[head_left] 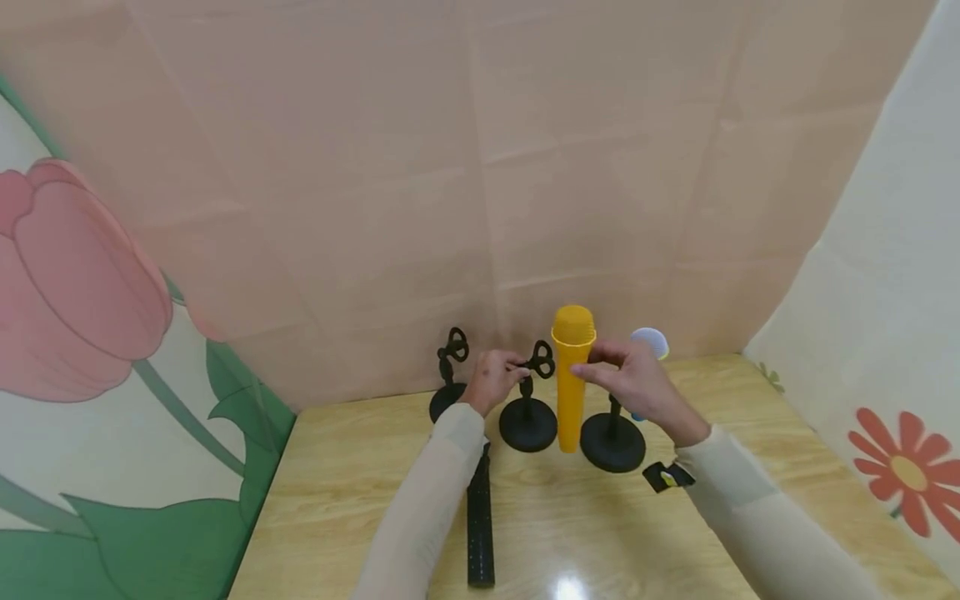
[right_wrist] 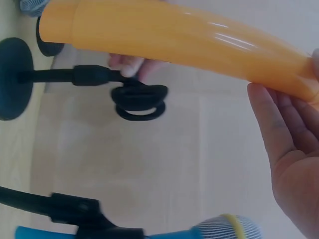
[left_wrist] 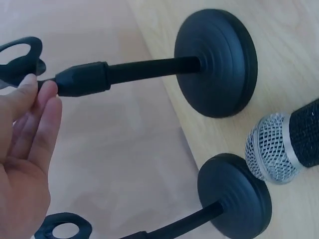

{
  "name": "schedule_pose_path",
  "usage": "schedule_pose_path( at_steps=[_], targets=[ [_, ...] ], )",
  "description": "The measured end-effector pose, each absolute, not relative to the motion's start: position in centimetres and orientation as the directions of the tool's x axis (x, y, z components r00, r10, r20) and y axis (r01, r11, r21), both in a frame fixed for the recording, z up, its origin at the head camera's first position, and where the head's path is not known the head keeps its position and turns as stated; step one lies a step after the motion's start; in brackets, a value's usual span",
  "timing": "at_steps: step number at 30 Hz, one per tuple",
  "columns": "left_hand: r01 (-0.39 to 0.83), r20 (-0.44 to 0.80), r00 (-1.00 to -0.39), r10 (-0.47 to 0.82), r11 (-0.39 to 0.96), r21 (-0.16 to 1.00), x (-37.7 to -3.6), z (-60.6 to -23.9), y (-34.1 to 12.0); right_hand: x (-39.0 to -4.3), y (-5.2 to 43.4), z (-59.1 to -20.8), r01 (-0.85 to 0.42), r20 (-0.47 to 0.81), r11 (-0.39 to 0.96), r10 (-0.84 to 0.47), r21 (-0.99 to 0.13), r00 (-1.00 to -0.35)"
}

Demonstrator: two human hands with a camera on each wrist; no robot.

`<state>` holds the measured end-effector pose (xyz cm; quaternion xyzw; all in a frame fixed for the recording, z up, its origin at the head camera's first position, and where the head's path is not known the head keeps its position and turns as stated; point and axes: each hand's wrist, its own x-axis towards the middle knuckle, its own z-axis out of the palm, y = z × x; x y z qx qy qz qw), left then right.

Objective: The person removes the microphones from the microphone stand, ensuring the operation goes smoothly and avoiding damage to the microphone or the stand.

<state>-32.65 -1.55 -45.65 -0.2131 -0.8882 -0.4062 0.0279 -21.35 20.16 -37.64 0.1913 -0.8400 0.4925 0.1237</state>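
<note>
My right hand (head_left: 637, 379) grips an orange toy microphone (head_left: 572, 400) near its upper end, holding it upright with the head on top. In the right wrist view the handle of the microphone (right_wrist: 164, 37) stretches across toward the middle stand. My left hand (head_left: 491, 379) pinches the middle black microphone stand (head_left: 528, 427) just under its clip. The left wrist view shows thumb and fingertips at the neck above the stand's collar (left_wrist: 84, 78). That stand's clip (right_wrist: 139, 99) holds nothing. The orange microphone stays beside the clip, apart from it.
Another black stand (head_left: 446, 402) with a bare clip is at the left. The right-hand stand (head_left: 613, 443) carries a blue microphone (right_wrist: 229, 229). A black microphone (head_left: 481, 525) with a silver mesh head (left_wrist: 271, 149) lies on the wooden table (head_left: 337, 500). A pinkish backdrop (head_left: 337, 208) rises behind.
</note>
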Motion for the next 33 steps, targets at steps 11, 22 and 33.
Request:
schedule_pose_path(
  at_steps=[11, 22, 33],
  targets=[
    [0.212, 0.132, -0.961, 0.245, 0.339, 0.917, -32.9, -46.6, -1.9, -20.7, 20.2, -42.4, -0.393, 0.33, 0.389, -0.221, -0.833, -0.918],
    [0.144, 0.078, -0.975, 0.207, 0.331, 0.933, -32.9, -46.4, -2.1, -20.4, 19.2, -45.6, -0.257, 0.176, 0.305, -0.267, -0.917, -0.947],
    [0.202, 0.077, -0.956, 0.283, 0.445, 0.872, -33.2, -46.3, -2.5, -20.5, 17.9, -49.0, -0.054, -0.031, 0.335, -0.243, -0.941, -0.97]
  ],
)
